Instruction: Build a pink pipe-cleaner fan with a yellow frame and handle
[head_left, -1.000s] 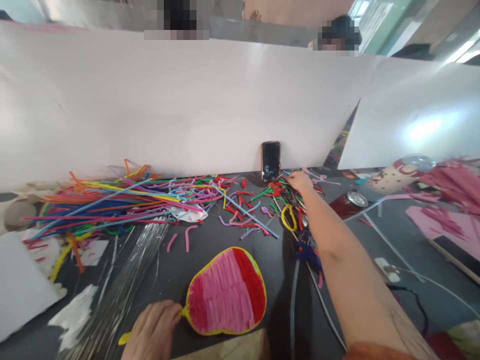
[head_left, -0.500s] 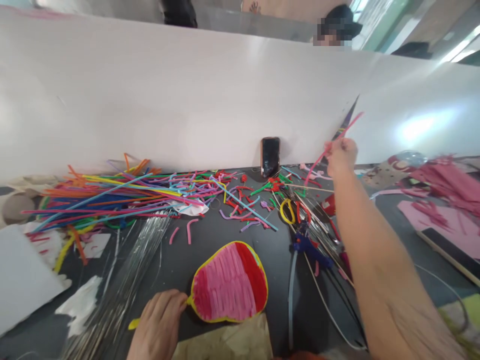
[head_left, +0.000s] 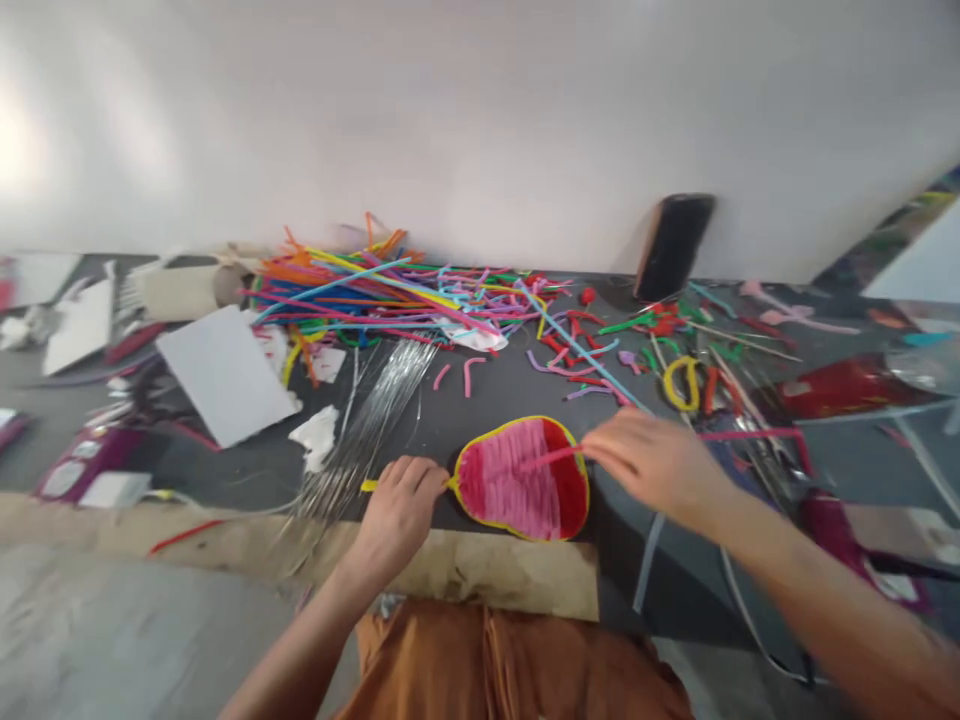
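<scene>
A flat rounded shape [head_left: 517, 480] of pink and red pipe cleaners, edged in yellow, lies on the dark table in front of me. My left hand [head_left: 405, 497] is closed around its yellow stem [head_left: 369, 486], which pokes out on the far side of the fingers. A bright pink pipe cleaner [head_left: 553, 457] is pinched in my right hand [head_left: 649, 458]. One end of it reaches over the shape's red and pink area; the other runs out behind the hand and bends down at the right.
A heap of coloured pipe cleaners [head_left: 360, 290] lies along the white board [head_left: 450, 130], with cut scraps beside it. A phone [head_left: 673, 245] leans there. Thin metal wires [head_left: 375, 420] and white card [head_left: 225, 375] lie left; yellow-handled scissors [head_left: 681, 384] lie right.
My right hand has come down from near the board to the shape's right edge, bringing the pink pipe cleaner. My left hand keeps its hold on the stem. The view has tilted down.
</scene>
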